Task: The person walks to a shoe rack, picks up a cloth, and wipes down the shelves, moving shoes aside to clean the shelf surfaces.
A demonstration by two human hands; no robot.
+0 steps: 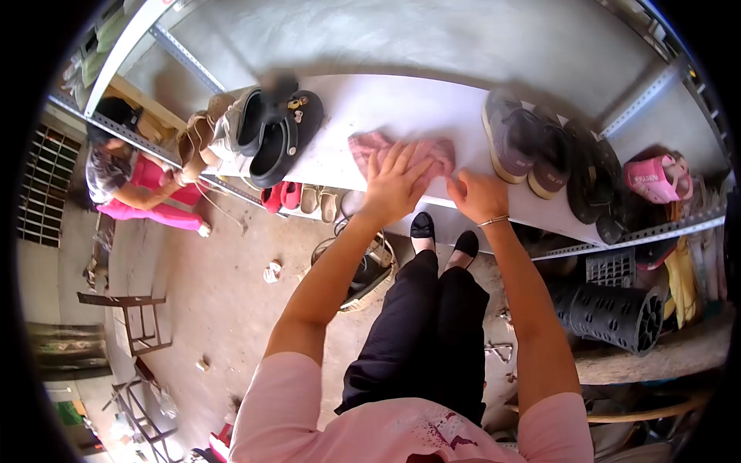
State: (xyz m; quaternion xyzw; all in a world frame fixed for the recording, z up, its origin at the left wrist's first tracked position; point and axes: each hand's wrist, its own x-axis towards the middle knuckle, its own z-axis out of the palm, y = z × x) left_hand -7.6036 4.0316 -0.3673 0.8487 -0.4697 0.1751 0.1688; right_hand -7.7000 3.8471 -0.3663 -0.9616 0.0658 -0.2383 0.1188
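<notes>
A crumpled pink cloth [444, 154] lies on the white shelf [363, 104]. My left hand [395, 184] presses on it from above, its fingers stretched out and slightly spread over the fabric. To the right, at the front edge of the shelf, is my right hand [480, 197]. Its fingers are curled over that edge, with the thumb pointing up toward the cloth; the fingertips are hidden. Left of the cloth stand black clogs [297, 127] with small charms. Grey sneakers [509, 135] are on the right, close beyond my right hand.
More dark shoes [590, 174] and a pink shoe [656, 177] fill the right end. Red shoes [282, 197] sit on a lower shelf. Below are a basket [370, 282] and a black plastic crate [617, 312]. Another person [135, 174] crouches at the far left.
</notes>
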